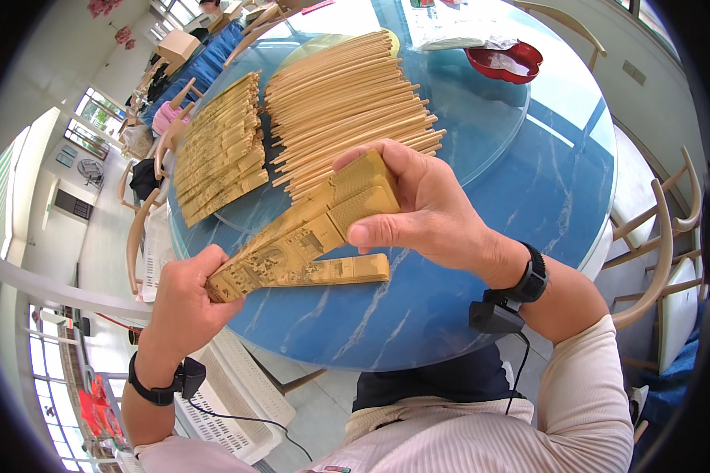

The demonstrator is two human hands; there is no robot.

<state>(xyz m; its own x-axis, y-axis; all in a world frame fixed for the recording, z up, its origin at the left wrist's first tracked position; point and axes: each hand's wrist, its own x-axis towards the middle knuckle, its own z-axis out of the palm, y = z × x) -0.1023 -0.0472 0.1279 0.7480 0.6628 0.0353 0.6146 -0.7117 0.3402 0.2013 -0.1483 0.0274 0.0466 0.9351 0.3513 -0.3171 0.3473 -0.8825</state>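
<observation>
Between my two hands is a stack of gold printed paper chopstick sleeves (pixel 312 229), tilted up toward the right above the table. My left hand (pixel 188 296) is closed round its lower left end. The fingers and thumb of my right hand (pixel 438 209) grip the upper right end. Below it, a smaller bundle of gold sleeves (pixel 359 270) lies on the blue table, partly hidden by the stack. Past my hands, several wooden chopsticks (pixel 347 114) lie side by side in a wide row. To their left is an overlapping row of gold sleeves (pixel 222 150).
The round blue marbled table (pixel 308 335) carries a glass turntable (pixel 497 134). A red dish (pixel 506 63) and a clear plastic bag (pixel 461 35) sit at the far right. White plastic baskets (pixel 241 394) stand below the left edge; wooden chairs (pixel 659 260) flank the table.
</observation>
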